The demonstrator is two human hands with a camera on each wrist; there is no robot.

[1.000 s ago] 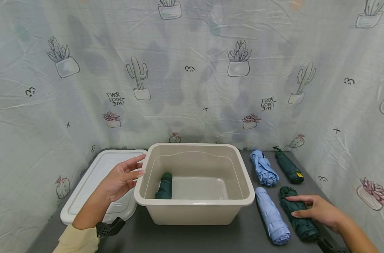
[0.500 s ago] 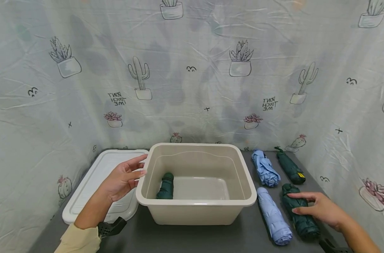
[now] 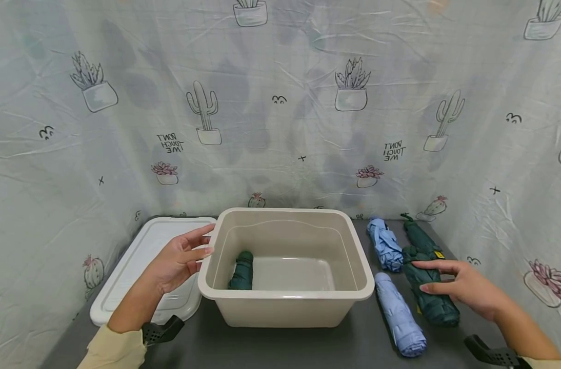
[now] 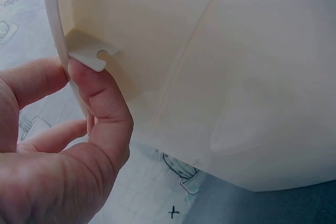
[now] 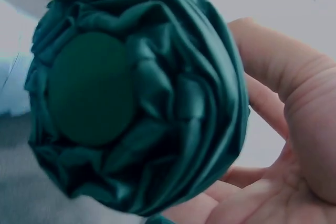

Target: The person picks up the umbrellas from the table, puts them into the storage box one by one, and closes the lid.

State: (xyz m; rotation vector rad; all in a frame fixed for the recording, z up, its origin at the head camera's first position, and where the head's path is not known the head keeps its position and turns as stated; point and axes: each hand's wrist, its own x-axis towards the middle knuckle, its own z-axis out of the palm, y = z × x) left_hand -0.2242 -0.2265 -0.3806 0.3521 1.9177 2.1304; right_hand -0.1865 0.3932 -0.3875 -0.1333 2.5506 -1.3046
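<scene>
My right hand (image 3: pixel 465 287) holds a folded dark green umbrella (image 3: pixel 430 294) between thumb and fingers, at the right of the head view. In the right wrist view the round end of this umbrella (image 5: pixel 92 87) faces the camera, its fabric bunched around it. My left hand (image 3: pixel 181 259) pinches the left rim of a beige plastic tub (image 3: pixel 285 310); the left wrist view shows its fingers (image 4: pixel 107 98) curled at the rim. Inside the tub, toward the left, another folded green umbrella (image 3: pixel 241 271) leans, its lower part hidden by the front wall.
Right of the tub lie two light blue folded umbrellas, a crumpled one (image 3: pixel 384 246) behind and a smooth one (image 3: pixel 400 315) in front. A green umbrella (image 3: pixel 419 233) lies at the back right, partly covered. Left of the tub is a white lid (image 3: pixel 137 271).
My right hand has lifted the green umbrella off the table and moved it slightly back, so that it overlaps the rear green one. The left hand has stayed at the rim.
</scene>
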